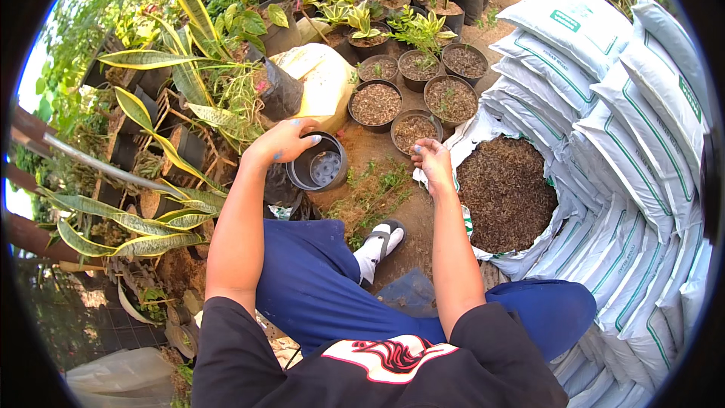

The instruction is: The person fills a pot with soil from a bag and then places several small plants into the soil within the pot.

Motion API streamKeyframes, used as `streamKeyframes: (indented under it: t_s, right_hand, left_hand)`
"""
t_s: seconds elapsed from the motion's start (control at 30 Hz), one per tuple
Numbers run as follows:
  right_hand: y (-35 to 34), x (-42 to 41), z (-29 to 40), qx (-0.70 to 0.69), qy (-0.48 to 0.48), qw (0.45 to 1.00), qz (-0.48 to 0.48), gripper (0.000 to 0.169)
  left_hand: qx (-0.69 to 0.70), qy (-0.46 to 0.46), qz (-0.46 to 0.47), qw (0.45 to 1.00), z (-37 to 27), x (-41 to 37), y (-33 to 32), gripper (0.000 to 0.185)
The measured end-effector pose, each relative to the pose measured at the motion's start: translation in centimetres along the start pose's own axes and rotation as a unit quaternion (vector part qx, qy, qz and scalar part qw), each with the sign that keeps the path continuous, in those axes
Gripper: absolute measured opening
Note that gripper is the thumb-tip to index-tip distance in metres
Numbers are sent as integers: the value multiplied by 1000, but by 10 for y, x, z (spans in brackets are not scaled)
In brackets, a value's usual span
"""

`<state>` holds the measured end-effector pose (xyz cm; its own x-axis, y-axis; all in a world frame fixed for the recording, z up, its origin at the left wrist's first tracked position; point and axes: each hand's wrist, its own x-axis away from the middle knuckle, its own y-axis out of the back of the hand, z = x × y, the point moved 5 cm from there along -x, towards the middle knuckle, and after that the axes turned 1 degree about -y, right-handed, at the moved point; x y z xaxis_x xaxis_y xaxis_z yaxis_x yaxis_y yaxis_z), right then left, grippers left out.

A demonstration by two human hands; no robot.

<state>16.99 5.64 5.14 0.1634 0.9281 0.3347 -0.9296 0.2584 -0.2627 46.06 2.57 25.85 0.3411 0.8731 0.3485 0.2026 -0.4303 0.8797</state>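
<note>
My left hand point(286, 141) grips the upper rim of a dark plastic plant pot point(318, 167). The pot tips toward me, showing a bare inside and drainage holes in its base. My right hand point(435, 165) has its fingers curled, fingertips drawn together, just in front of a soil-filled pot point(414, 131). Whether anything small is pinched there cannot be made out. Right of that hand stands an open white sack of dark, crumbly potting mix point(501, 198). Uprooted green seedlings point(382, 190) lie on the ground between my hands.
Several potted seedlings point(450, 96) stand ahead, beside a pale yellow sack point(320, 82). Stacked white bags point(617, 175) bearing green print wall off the right side. Variegated snake plants point(153, 238) crowd the left, near a metal pipe point(107, 161). My sandalled foot point(382, 243) is below the seedlings.
</note>
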Motion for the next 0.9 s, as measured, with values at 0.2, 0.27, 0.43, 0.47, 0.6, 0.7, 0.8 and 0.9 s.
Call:
streamKeyframes:
  t_s: [0.2, 0.27, 0.43, 0.47, 0.6, 0.7, 0.8, 0.9]
  right_hand:
    - [-44, 7, -26, 115, 0, 991, 73, 16]
    - [-66, 15, -32, 154, 3, 982, 108, 15]
    - [-121, 27, -24, 175, 33, 969, 173, 15]
    - [-135, 28, -19, 190, 41, 964, 181, 15]
    - [-209, 26, 26, 194, 74, 949, 239, 16]
    - [-269, 7, 50, 237, 108, 924, 281, 21]
    - [-328, -8, 64, 239, 107, 925, 275, 47]
    - [-340, -78, 66, 303, 188, 925, 132, 59]
  left_hand:
    - [105, 98, -155, 977, 80, 13, 39, 44]
    - [115, 116, -195, 967, 105, 19, 51, 42]
    - [173, 112, -259, 944, 140, 32, 59, 38]
    - [177, 134, -260, 940, 144, 36, 53, 38]
    - [158, 128, -175, 963, 161, 25, 39, 41]
    - [124, 136, -124, 975, 165, 26, 36, 47]
    - [130, 154, -107, 974, 184, 39, 33, 48]
    - [151, 182, -147, 960, 184, 33, 42, 42]
